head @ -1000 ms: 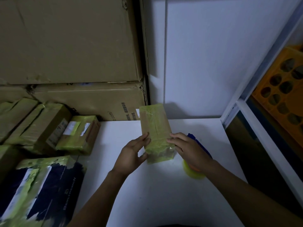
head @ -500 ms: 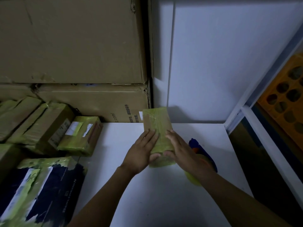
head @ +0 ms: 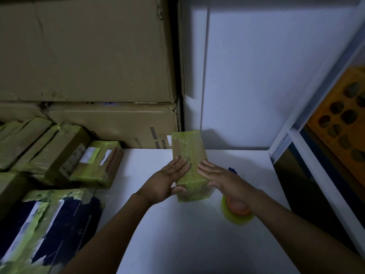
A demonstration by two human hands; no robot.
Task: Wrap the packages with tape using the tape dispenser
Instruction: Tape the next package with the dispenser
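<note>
Mid-frame on the white counter (head: 177, 238) lies the taped package (head: 188, 151), its near end under both hands. The left hand (head: 165, 183) and right hand (head: 221, 177) press flat on top, fingers straight, gripping nothing. The tape dispenser (head: 236, 213) sits beneath the right wrist, lower right

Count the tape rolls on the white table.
1. The yellow-green tape roll with an orange core lies on the white table, partly under the right forearm, just right of the package. More could be hidden behind the stacked packages at left.
</note>
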